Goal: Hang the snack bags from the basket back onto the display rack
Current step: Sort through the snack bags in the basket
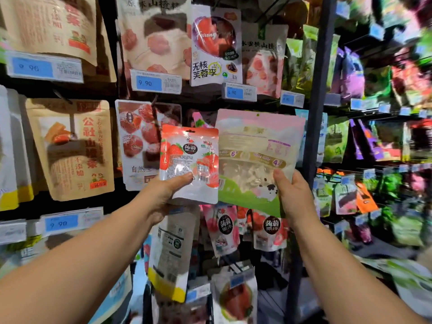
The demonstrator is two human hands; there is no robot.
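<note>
Head view: left hand point(163, 195) holds strawberry bag point(189, 157), right hand point(294, 195) pink bag point(254, 148), before rack point(320, 73).

You have a small red-and-white strawberry bag point(189, 160) upright, edge to edge with a larger pink-and-green bag point(257, 146), both raised in front of the display rack point(319, 90).

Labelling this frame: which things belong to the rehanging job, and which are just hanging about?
Job: strawberry bag, gripped by left hand; pink-and-green bag, gripped by right hand; display rack.
Not involved: kraft-paper bag; blue price tag; hung bag below.
</note>
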